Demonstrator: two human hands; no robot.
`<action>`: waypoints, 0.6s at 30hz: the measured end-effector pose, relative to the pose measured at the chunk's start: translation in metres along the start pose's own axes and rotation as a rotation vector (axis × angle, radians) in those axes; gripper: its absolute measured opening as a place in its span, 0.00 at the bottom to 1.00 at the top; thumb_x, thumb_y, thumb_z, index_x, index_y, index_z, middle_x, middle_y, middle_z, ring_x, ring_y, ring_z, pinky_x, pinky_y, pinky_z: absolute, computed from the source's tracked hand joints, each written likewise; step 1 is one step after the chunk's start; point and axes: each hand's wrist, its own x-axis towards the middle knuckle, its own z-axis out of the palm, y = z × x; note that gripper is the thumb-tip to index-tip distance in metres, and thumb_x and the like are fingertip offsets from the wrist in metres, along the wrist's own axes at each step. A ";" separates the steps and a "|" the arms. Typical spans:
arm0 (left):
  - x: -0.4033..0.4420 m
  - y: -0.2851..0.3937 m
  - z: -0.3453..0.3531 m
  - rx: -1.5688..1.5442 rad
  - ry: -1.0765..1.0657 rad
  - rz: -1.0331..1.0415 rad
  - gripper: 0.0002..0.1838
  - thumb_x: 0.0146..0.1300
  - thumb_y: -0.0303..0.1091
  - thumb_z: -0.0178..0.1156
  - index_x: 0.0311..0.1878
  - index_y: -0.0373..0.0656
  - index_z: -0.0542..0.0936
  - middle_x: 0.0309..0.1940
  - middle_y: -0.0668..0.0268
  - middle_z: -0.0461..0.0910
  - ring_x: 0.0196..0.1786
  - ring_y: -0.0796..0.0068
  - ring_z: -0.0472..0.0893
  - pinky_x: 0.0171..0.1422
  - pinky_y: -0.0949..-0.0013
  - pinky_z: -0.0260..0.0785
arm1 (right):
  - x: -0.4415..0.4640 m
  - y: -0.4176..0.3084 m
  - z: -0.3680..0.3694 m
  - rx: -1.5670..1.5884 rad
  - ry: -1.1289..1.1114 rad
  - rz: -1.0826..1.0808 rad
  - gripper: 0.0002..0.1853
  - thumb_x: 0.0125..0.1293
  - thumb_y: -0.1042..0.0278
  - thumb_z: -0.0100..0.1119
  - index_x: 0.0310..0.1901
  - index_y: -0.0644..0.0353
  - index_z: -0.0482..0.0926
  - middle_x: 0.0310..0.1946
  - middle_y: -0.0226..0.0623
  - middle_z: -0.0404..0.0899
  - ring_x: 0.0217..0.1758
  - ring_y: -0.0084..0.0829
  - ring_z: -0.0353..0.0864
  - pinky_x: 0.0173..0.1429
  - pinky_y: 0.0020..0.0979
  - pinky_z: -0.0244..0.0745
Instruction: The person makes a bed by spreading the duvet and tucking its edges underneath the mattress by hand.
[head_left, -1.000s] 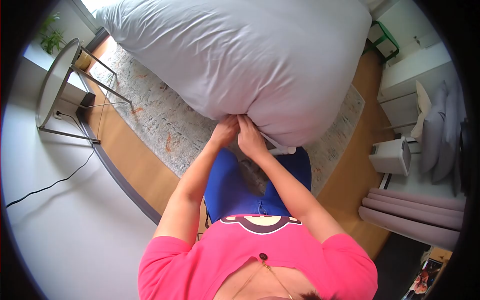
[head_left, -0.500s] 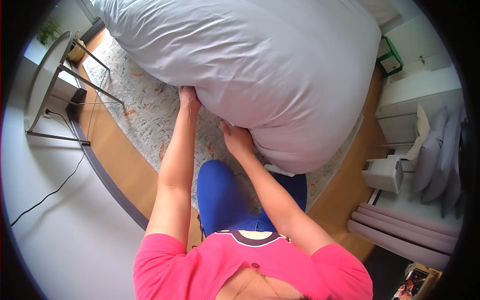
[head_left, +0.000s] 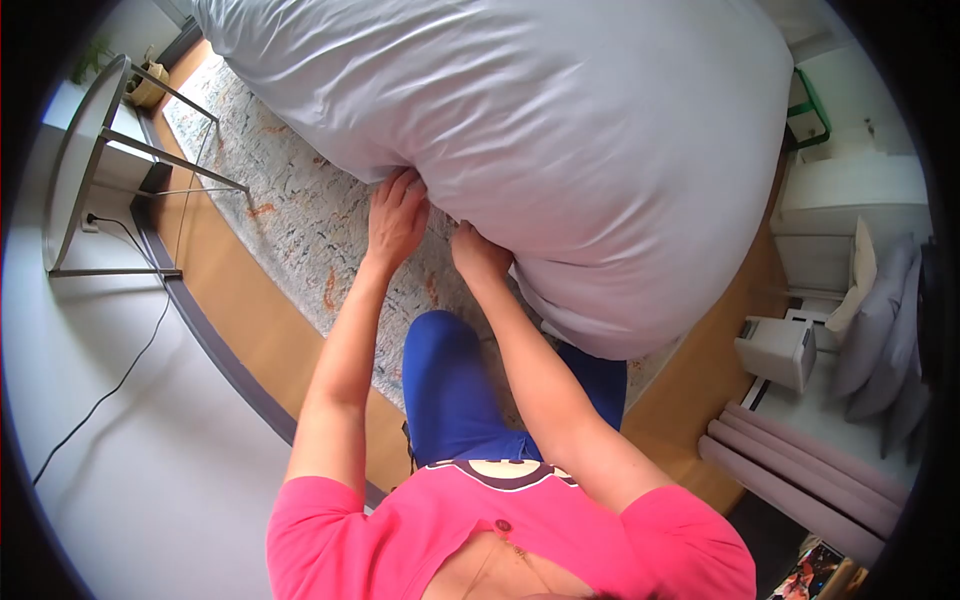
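Duvet (head_left: 560,150) bulges above the rug (head_left: 300,225); my left fingers (head_left: 404,190), loosely bent, and right fingers (head_left: 462,238), curled, have drawn closer along its edge, focusing handling there; I can't tell their hold.

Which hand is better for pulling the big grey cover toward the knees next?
Probably the right hand. It looks curled at the edge of the grey cover, nearer the knees, while the left hand is farther forward. Neither hand's grip shows clearly.
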 end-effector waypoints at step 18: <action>0.014 -0.020 0.026 0.018 -0.004 -0.211 0.11 0.43 0.29 0.61 0.33 0.41 0.77 0.36 0.60 0.73 0.42 0.59 0.72 0.47 0.59 0.64 | 0.012 -0.010 -0.008 0.380 -0.101 -0.019 0.27 0.53 0.74 0.51 0.57 0.69 0.63 0.55 0.63 0.65 0.61 0.56 0.63 0.63 0.44 0.60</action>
